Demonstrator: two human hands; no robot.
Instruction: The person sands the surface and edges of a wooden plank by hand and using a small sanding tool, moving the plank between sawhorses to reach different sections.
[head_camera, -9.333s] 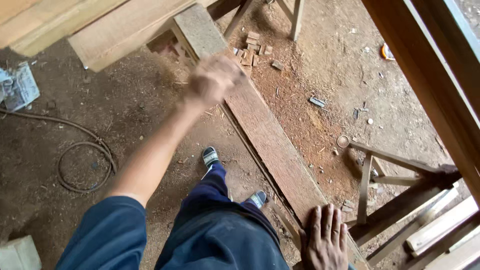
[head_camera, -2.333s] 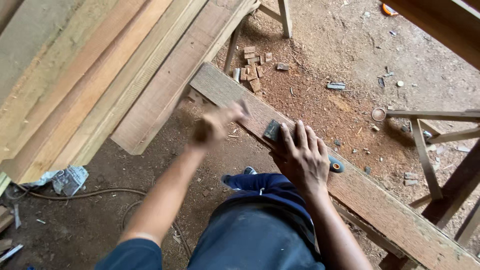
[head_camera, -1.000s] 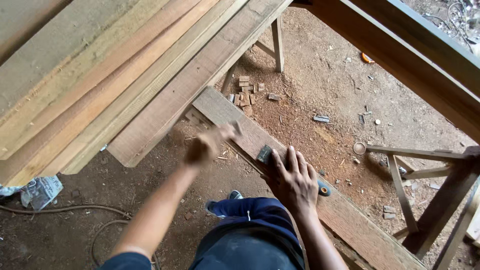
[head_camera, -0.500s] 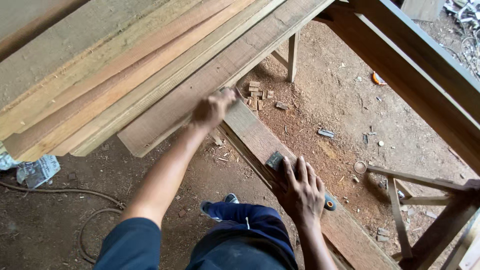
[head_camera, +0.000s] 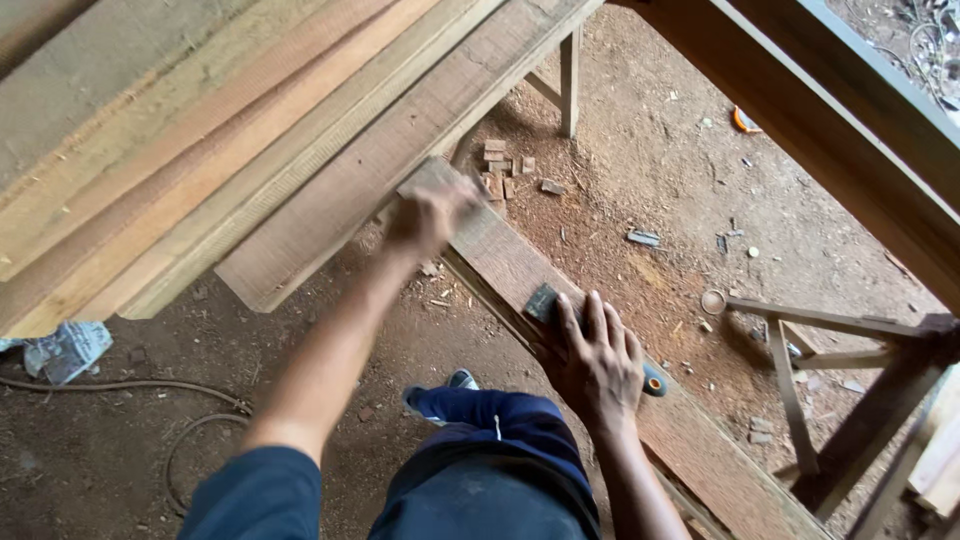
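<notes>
A long wooden plank (head_camera: 700, 450) runs diagonally from the lower right up to the middle. My right hand (head_camera: 597, 362) lies flat on it, fingers spread, and presses down a dark tool. The tool's grey end (head_camera: 543, 300) shows past my fingertips and a blue round end (head_camera: 655, 381) shows by my wrist. My left hand (head_camera: 430, 213) reaches out to the plank's far end (head_camera: 480, 235) and is blurred; I cannot tell its grip. My dark blue trouser leg (head_camera: 490, 450) and a shoe (head_camera: 462, 380) are below.
A stack of long boards (head_camera: 200, 150) fills the upper left on a trestle with a leg (head_camera: 570, 65). Small wood offcuts (head_camera: 510, 165) and sawdust lie on the dirt floor. A cable (head_camera: 130, 385) curls at the lower left. A wooden frame (head_camera: 850, 330) stands at the right.
My left hand has slid along the plank away from me to its far end. My right hand has stayed pressed on the dark tool.
</notes>
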